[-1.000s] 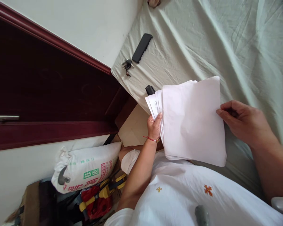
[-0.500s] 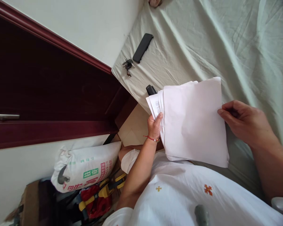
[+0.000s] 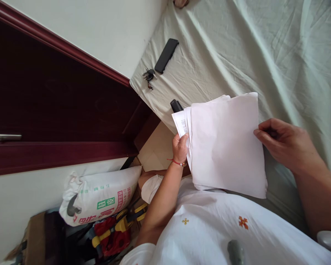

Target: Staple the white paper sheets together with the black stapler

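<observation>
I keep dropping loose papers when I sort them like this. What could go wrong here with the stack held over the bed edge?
The left hand pinches only one edge of the paper stack, where the sheets already fan apart, so some might slide out toward the floor gap beside the bed. The right hand holds just the opposite edge by the fingertips, so the unsupported middle may sag. Fallen sheets could land among the sack and tools below.

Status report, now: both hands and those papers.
Left hand grips the stack of papers at one edge; right hand pinches the opposite edge. Stack held above the bed sheet. Phone and keys lie well apart.
</observation>
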A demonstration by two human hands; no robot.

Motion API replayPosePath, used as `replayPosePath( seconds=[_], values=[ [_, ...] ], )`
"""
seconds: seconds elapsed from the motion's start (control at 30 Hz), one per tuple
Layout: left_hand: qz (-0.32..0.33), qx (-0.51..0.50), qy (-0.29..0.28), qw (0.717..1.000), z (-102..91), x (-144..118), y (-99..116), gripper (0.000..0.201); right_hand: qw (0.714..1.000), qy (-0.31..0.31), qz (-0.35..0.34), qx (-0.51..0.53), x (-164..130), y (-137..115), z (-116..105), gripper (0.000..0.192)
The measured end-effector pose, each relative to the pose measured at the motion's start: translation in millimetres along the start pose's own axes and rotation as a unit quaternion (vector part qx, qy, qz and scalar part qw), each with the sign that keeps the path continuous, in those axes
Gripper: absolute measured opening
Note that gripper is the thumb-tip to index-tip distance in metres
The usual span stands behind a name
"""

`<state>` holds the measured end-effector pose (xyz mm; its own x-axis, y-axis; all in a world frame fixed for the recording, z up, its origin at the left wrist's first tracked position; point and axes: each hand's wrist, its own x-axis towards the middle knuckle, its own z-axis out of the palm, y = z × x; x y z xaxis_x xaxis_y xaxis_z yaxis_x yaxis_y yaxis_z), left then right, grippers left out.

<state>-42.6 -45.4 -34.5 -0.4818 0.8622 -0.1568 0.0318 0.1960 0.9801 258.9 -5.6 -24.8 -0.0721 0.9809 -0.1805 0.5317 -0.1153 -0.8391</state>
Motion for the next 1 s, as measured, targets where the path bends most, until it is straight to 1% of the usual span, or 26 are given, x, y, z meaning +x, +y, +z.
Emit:
replayPosePath(
  seconds=[0.1, 0.23, 0.3, 0.47, 0.6, 0.73, 0.8, 0.87, 1.0],
  values=[
    [0.012, -0.001, -0.005, 1.000, -0.2, 0.3, -0.2, 0.036, 1.000, -0.010, -0.010, 0.010, 0.0, 2.1, 0.9, 0.032],
    [0.031, -0.006, -0.046, 0.998, -0.4, 0.0, 0.2, 0.042, 0.999, -0.030, -0.012, 0.033, -0.7, 9.1, 3.6, 0.036],
    [0.026, -0.008, -0.063, 0.998, -0.4, -0.4, 0.2, 0.043, 0.998, -0.041, -0.010, 0.040, -1.1, 12.3, 4.4, 0.037],
    [0.015, 0.018, -0.078, 0.997, -1.2, -0.9, -1.0, 0.045, 0.998, -0.048, -0.009, 0.051, -1.3, 15.0, 5.2, 0.040],
    [0.014, 0.037, -0.095, 0.995, -2.5, -0.5, -0.5, 0.041, 0.998, -0.045, -0.009, 0.053, -1.4, 14.3, 5.5, 0.039],
    [-0.001, 0.032, -0.108, 0.994, -3.5, 0.1, 1.0, 0.038, 0.997, -0.046, -0.012, 0.055, -1.4, 15.1, 5.9, 0.040],
    [-0.011, 0.026, -0.106, 0.994, -3.1, 0.0, 1.2, 0.038, 0.998, -0.036, -0.006, 0.052, -1.1, 15.3, 6.5, 0.039],
    [-0.018, 0.019, -0.094, 0.995, -2.2, -0.5, 0.8, 0.037, 0.999, -0.010, -0.001, 0.053, -0.7, 14.3, 7.2, 0.035],
    [-0.025, -0.007, -0.070, 0.997, -1.7, -2.6, -0.7, 0.035, 0.996, 0.027, -0.011, 0.088, -0.3, 8.2, 6.3, 0.027]
  ],
)
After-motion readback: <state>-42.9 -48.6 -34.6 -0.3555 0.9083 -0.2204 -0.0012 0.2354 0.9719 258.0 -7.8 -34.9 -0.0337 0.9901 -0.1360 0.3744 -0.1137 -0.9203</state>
